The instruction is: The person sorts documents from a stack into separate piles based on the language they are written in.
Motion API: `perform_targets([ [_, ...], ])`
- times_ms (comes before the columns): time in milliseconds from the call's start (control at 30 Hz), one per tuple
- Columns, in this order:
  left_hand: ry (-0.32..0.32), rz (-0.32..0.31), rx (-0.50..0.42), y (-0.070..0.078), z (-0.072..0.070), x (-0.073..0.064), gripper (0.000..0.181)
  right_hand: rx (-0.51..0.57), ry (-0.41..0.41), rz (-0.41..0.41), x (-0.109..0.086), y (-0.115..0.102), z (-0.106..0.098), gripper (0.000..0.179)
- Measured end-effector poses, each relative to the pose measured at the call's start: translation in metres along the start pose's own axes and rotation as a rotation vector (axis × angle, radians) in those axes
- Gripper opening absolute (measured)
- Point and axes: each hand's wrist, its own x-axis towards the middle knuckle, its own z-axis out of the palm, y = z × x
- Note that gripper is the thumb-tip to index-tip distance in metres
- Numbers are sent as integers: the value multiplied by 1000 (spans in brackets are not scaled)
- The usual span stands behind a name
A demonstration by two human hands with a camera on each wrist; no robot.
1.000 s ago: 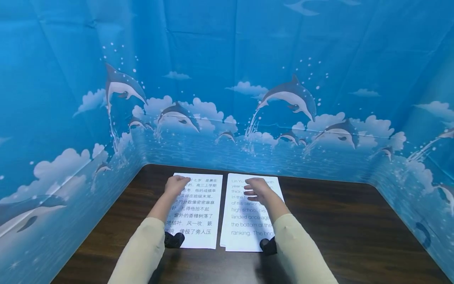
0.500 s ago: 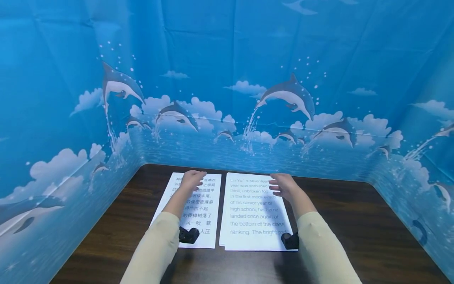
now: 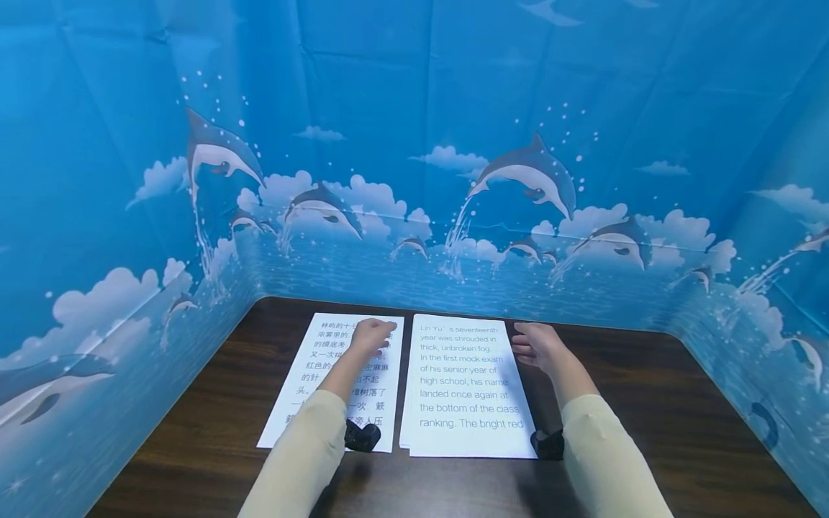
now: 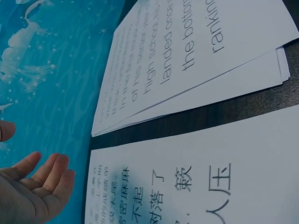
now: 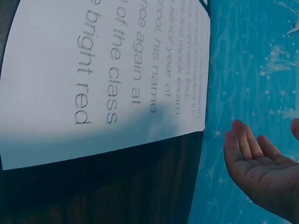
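Note:
Two stacks of white printed paper lie side by side on a dark wooden table. The left sheet (image 3: pixel 311 403) carries Chinese text, and the right sheet (image 3: pixel 463 439) large English text. Over the upper part of the left sheet my left hand (image 3: pixel 370 338) hovers with fingers loosely bent and nothing in them. My right hand (image 3: pixel 539 344) is just off the right edge of the English sheet, also holding nothing. In the left wrist view the left hand (image 4: pixel 39 189) shows a relaxed palm; in the right wrist view the right hand (image 5: pixel 261 163) has its fingers relaxed too.
The dark wooden table (image 3: pixel 648 417) extends to both sides of the papers. A blue dolphin-print curtain (image 3: pixel 414 129) encloses its back and sides. Beneath the top English sheet, more sheets (image 4: pixel 275 70) stick out slightly. A black wrist device (image 3: pixel 363 436) sits on the left wrist.
Both hands have shifted to the right: the left across the Chinese sheet, the right from over the English sheet to beyond its right edge. The papers stay where they were.

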Motion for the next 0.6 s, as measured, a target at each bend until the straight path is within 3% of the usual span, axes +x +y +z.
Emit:
perform_targets([
  [433,-28,-49,74,-16,28,-2,43,-33,67,54,8,26,-5,54],
  [600,-41,-57,71,-19,33,-8,43,-63,112,76,31,52,-10,52],
])
